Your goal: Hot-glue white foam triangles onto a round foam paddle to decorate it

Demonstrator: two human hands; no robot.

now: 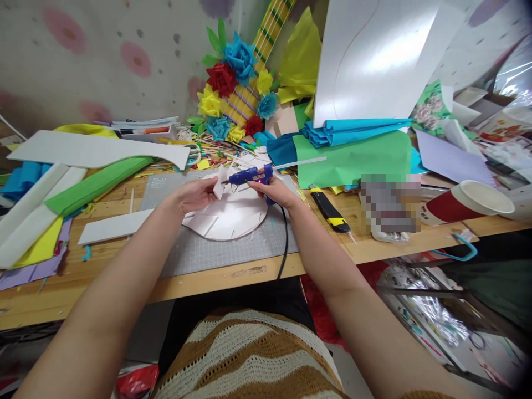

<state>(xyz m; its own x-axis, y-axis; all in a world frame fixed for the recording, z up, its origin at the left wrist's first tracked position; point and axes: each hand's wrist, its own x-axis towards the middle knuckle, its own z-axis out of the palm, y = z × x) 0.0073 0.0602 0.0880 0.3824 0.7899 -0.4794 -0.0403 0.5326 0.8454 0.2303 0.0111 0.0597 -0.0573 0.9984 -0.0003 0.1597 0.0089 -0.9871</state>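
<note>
The two hands are near each other over the middle of the worktop (pixel 324 259), each gripping something: the left hand (pixel 199 194) pinches a small white piece (pixel 220 185), and the right hand (pixel 277 192) is wrapped round a blue glue gun (pixel 240 177). The gun's nozzle points left at the piece; whether they touch is unclear. A translucent glue stick (pixel 305 162) juts from its back, and a black cable (pixel 285 244) runs down to the worktop's near edge. Below lies a rounded white board (pixel 236 220) on a grey cutting mat (pixel 253 252). A white strip (pixel 110 228) lies to the left, and a black-and-yellow utility knife (pixel 330 209) to the right.
</note>
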